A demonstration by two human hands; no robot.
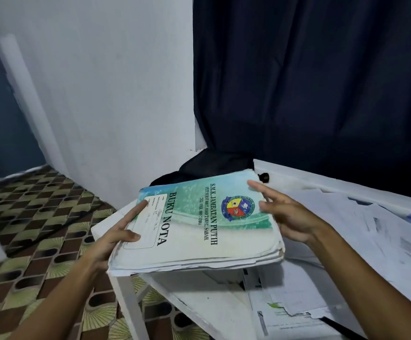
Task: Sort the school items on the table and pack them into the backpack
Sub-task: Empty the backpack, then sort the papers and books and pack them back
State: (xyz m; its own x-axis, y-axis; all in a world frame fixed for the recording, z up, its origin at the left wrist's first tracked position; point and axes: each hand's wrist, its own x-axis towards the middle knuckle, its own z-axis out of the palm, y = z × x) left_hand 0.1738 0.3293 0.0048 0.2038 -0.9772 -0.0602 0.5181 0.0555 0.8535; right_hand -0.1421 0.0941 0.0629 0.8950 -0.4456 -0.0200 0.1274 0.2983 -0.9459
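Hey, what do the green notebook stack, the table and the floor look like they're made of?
Notebook stack: paper with thin, slightly glossy printed card covers; the edges are frayed and curled, so it looks well worn. Table: probably white-painted wood or board, matte, with scuffed, chipped edges. Floor: likely vinyl sheet or tile with a printed brown-and-green pattern and a faint sheen; which one is unclear.

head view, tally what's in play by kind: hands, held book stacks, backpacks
Bare hands: 2, left hand and right hand
Green-and-white "BUKU NOTA" notebook stack: 1
Black fabric backpack: 1
Total: 4
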